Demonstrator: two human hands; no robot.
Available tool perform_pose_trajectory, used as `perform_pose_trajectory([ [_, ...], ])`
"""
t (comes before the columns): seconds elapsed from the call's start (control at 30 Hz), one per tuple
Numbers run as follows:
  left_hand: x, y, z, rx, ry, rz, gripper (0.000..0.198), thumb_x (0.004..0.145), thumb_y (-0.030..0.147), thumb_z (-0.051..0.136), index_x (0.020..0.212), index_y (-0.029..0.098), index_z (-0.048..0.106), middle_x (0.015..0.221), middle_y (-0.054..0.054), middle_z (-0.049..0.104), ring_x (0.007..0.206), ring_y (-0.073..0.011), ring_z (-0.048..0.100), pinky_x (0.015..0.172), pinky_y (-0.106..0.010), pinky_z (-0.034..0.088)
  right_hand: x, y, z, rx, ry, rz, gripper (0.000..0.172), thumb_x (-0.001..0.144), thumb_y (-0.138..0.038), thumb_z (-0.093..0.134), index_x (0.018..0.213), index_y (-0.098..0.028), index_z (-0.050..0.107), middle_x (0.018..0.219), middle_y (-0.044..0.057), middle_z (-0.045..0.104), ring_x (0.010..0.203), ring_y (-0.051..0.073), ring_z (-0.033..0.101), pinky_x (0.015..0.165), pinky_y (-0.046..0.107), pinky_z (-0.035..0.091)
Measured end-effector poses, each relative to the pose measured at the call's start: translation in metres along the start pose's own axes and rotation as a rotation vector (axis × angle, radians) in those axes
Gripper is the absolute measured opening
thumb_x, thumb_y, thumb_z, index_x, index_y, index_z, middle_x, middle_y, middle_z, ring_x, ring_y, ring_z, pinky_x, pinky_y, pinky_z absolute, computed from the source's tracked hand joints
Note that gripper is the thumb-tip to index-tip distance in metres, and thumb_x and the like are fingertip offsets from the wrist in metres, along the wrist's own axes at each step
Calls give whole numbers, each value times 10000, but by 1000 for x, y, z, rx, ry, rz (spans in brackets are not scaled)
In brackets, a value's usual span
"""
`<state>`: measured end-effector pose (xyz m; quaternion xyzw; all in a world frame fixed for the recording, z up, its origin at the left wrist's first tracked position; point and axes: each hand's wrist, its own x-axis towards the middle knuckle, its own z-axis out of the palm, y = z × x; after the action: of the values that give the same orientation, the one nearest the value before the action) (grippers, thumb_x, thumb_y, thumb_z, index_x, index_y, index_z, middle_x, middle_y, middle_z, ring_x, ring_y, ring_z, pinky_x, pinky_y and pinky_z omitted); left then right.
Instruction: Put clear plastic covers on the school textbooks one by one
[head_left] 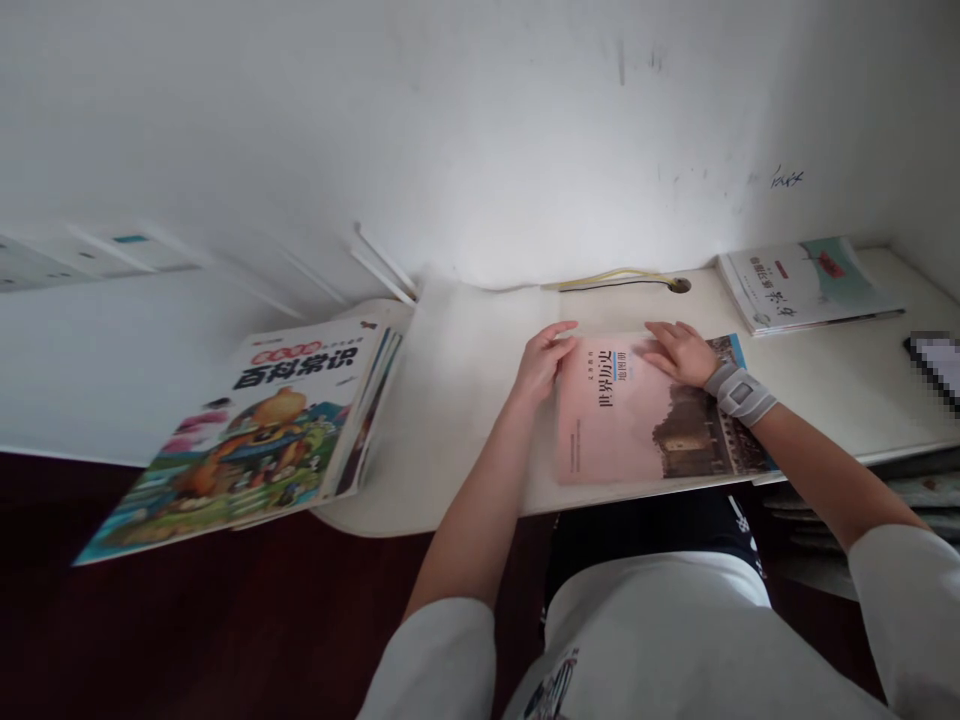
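Observation:
A pink softcover book [600,440] with dark Chinese lettering and a building photo lies on the white desk, close to the front edge. My left hand [544,365] is at its upper left corner, thumb and fingers closed around the edge. Across the upper part of the cover rests my right hand [681,355], its fingers apart and lying on the surface. A grey band [741,393] circles my right wrist. Whether other books lie beneath the pink one is hidden.
On the left, a stack of large picture books [277,430] overhangs the white desk's [450,430] edge. Thinner books [802,285] lie at the back right. Yellow and black cables [615,281] run along the wall to a round hole [679,286]. A pixelated object [937,365] is far right.

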<state>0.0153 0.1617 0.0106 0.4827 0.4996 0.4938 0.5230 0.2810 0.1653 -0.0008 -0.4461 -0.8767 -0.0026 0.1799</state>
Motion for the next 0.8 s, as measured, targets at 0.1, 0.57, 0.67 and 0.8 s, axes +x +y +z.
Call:
perform_pose_trajectory([
  [0.1,-1,-1,-7,-5,5,-23,491,600,342,703,1054,172,627,607,30,549,525,-99,496,535,-230,399,-6,18,-2,28,2,22,603,901,-524,322,1317,-99,426,1210,152,583,1106,248,528,1005,394,331],
  [0.57,-13,4,-16,-41,50,-7,436,586,401,718,954,174,658,625,16,572,531,-99,496,507,-220,381,-36,58,-32,598,364,505,513,766,-560,535,1072,-153,594,901,76,666,822,201,607,781,348,475],
  [0.67,-15,10,-17,-4,42,-18,371,576,396,731,846,149,673,647,2,595,581,-105,524,558,-223,422,-42,59,-50,724,284,475,441,681,-558,639,895,-173,650,829,34,658,758,170,585,728,309,468],
  [0.8,-15,18,-17,163,67,5,317,587,412,712,764,152,666,689,-15,620,657,-136,549,621,-254,462,-47,61,-72,822,147,472,409,648,-576,662,702,-171,640,643,-3,602,608,122,516,603,256,426],
])
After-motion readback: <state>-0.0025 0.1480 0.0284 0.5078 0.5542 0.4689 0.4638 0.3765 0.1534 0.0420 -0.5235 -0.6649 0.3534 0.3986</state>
